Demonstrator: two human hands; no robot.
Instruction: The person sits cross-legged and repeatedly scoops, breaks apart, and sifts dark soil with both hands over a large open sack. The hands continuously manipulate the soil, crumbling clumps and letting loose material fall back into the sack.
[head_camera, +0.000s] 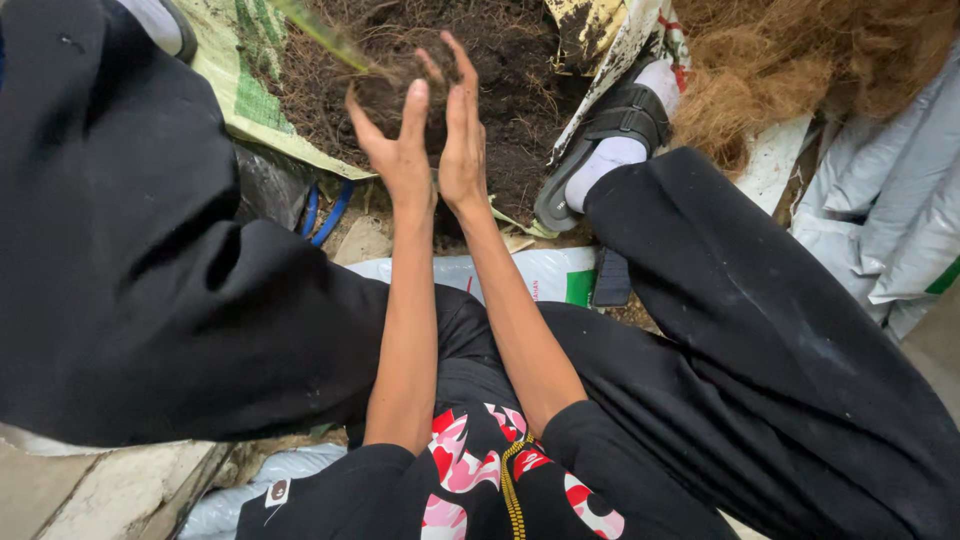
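step: pressing a soil clump (400, 95) between both palms, upper centre of frame | left hand (395, 140) and right hand (462, 135) fingers straight, loosely spread, cupping it | above soil pile (500, 60) | next: judged firmer, even squeeze

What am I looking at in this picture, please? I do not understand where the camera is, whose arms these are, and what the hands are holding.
There is no machine here. The single picture comes from a camera worn on a person's head, looking down, so the arms and the legs in black trousers are that person's own. The person sits low, knees apart. The left hand and the right hand are raised together and cup a clump of dark soil with fine roots and a green stalk between them. Beyond the hands lies an opened bag of soil. At the upper right is a heap of brown fibre, with grey-white sacks beside it. A foot in a white sock and grey sandal rests by the bag.
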